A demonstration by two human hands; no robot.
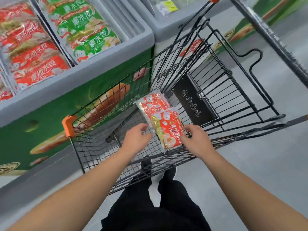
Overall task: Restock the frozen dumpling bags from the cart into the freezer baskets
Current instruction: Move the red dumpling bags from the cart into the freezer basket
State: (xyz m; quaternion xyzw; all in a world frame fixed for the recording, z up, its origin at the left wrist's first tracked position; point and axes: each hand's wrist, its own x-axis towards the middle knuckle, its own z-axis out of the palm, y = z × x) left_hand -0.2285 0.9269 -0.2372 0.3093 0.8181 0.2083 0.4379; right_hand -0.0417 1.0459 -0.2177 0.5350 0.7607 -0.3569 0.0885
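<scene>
Both forearms reaching down into cart [78, 129], one each side, likely to lift from both edges. Left hand [135, 139] loosely spread, holding nothing, just beside top bag [170, 130]. Right hand [195, 139] fingertips curled at bag's right edge; actual grip unclear. Second bag [153, 104] beneath, farther in. Freezer [106, 64] baskets at left, well apart.

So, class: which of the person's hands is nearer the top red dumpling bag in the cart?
Right. The right hand touches the top red dumpling bag at its right edge; the left hand hovers just off its left edge.
</scene>
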